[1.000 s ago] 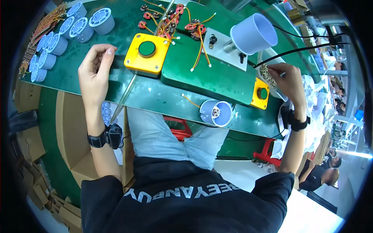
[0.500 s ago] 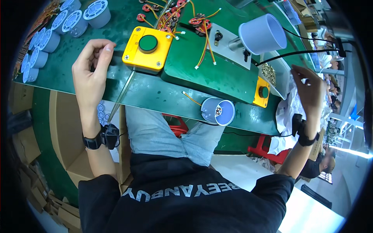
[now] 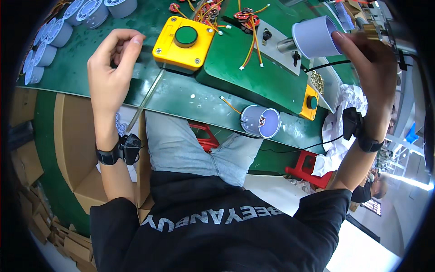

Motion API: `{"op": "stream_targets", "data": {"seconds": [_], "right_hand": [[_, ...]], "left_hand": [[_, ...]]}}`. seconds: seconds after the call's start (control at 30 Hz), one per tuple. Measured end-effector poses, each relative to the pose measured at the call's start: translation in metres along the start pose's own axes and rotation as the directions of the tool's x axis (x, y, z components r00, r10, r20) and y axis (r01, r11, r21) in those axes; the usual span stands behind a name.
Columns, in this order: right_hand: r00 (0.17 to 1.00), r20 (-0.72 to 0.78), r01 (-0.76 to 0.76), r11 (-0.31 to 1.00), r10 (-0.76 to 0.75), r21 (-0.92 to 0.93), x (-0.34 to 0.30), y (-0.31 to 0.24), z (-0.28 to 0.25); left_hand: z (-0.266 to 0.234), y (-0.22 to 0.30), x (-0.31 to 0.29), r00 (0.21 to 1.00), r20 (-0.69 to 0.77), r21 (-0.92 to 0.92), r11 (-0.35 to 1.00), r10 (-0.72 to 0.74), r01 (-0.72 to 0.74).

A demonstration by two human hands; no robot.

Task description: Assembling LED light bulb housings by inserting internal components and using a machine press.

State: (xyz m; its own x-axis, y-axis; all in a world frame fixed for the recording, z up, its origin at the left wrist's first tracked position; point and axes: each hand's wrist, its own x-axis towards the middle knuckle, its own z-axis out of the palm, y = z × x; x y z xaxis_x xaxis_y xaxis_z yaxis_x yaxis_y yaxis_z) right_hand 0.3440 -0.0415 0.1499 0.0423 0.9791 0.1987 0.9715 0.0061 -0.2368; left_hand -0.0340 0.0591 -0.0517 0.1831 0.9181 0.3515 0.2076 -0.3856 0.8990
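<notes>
My left hand (image 3: 110, 70) hovers over the table's near edge, fingers curled and thumb close to the index finger; nothing shows in it. Just right of it sits a yellow box (image 3: 182, 45) with a green push button. My right hand (image 3: 374, 61) is raised at the far right. Its thumb overlaps the rim of a pale purple plastic cup (image 3: 312, 38) mounted sideways on a metal rod of the fixture; whether they touch is unclear. A second purple cup (image 3: 259, 121) lies on its side at the near edge, a small part inside and an orange lead with a white connector beside it.
Several purple cups (image 3: 59, 34) stand at the far left. Red round parts with wires (image 3: 247, 18) lie on the green fixture (image 3: 253, 77). A smaller yellow button box (image 3: 311, 102), a bin of small brass-coloured parts (image 3: 318, 84) and crumpled white plastic (image 3: 353, 102) are at the right.
My right hand has moved up and forward to the rim of the mounted cup. My left hand keeps its curled pose. The whole view has shifted slightly.
</notes>
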Motion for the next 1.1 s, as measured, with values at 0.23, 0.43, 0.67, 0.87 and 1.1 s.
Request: {"op": "stream_targets", "data": {"seconds": [0.23,0.43,0.67,0.87,1.1], "right_hand": [[0.991,0.125,-0.047,0.998,0.041,0.043,0.018,0.010,0.001],[0.984,0.099,0.156,0.983,-0.147,-0.096,0.009,0.003,0.001],[0.997,0.025,-0.071,0.997,0.070,0.043,-0.038,-0.022,-0.023],[0.973,0.166,-0.144,0.985,0.158,-0.098,-0.089,-0.021,0.002],[0.981,0.074,-0.182,0.983,0.180,0.020,-0.114,-0.006,0.044]], "left_hand": [[-0.002,-0.004,-0.001,0.999,-0.007,0.011,0.999,0.037,-0.037],[0.002,0.001,0.000,0.999,-0.022,-0.009,0.999,0.047,-0.048],[0.000,0.003,-0.003,0.994,-0.053,-0.053,0.994,0.097,-0.100],[0.011,0.050,-0.002,0.872,0.139,0.185,0.852,0.470,-0.489],[0.025,0.067,-0.004,0.861,0.211,0.391,0.767,0.463,-0.509]]}}
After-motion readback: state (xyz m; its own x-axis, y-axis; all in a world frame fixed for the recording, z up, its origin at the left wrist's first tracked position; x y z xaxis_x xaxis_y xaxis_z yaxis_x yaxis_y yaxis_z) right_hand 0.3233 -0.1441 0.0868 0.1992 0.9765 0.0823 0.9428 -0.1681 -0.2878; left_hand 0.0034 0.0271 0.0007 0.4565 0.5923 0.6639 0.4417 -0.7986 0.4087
